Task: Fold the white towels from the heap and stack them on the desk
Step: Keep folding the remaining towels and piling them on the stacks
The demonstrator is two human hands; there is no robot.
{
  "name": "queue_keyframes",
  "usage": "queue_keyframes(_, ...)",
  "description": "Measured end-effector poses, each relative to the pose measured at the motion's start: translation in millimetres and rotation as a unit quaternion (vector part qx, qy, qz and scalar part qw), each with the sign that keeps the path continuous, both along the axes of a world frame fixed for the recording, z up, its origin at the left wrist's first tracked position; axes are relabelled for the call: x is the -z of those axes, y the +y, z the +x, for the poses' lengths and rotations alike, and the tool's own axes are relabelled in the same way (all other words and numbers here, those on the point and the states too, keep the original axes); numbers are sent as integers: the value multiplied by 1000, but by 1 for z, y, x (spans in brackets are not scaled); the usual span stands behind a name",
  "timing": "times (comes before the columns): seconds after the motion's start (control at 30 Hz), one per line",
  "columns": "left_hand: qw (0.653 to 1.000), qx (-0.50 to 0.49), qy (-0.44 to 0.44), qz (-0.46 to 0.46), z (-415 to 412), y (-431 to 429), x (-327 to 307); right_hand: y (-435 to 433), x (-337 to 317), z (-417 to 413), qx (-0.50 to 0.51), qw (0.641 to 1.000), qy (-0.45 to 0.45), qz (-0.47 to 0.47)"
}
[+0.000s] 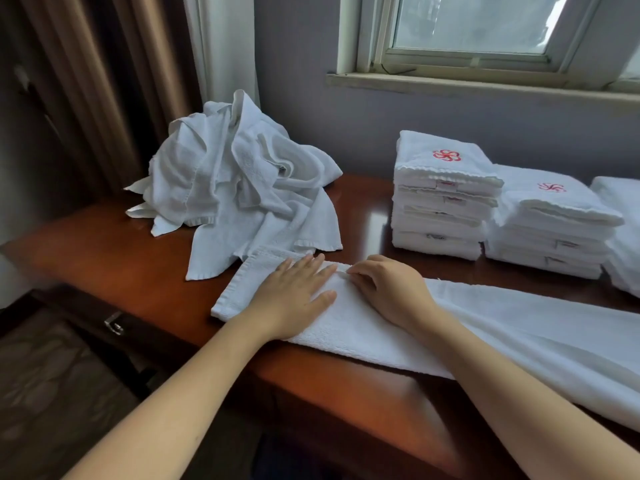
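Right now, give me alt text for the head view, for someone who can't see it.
A long white towel lies along a wooden desk: the left hand presses flat on it, the right hand pinches its far edge. A heap of unfolded towels lies behind on the left, and folded stacks stand on the right under a window.

Far left on the brown wooden desk [104, 258] sits the crumpled heap of white towels [235, 181]; far right, stacks of folded white towels [443, 202]; nearest, a long white towel [519, 334] under my left hand [294, 296] and right hand [388, 289].
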State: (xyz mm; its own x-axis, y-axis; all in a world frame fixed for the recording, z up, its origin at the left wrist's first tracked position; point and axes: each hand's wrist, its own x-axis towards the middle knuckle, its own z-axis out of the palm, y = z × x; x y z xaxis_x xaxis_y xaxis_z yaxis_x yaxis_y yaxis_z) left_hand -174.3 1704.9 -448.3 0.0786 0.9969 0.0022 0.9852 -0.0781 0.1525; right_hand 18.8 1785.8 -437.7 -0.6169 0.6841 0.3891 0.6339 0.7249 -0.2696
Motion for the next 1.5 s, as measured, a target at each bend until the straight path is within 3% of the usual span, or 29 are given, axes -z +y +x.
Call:
queue_keyframes(0.33,998,-29,31,-41,-33,-26,-10,-37,-5,-29,52,999,-6,-4)
queue_keyframes(0.5,998,-47,-32,1,-1,-28,-18,-48,-11,20,122,992,-9,-27)
queue_keyframes(0.67,984,48,-147,86,78,-26,-28,-62,-18,94,177,983,-16,-44)
queue_keyframes(0.83,965,131,-190,124,151,-19,-34,-86,-23,163,242,969,-22,-34)
queue_keyframes(1.27,957,233,-128,114,263,-5,-34,-135,-28,278,362,932,25,8)
queue_keyframes(1.5,967,181,-81,162,290,24,-43,-124,-51,326,462,886,-8,36)
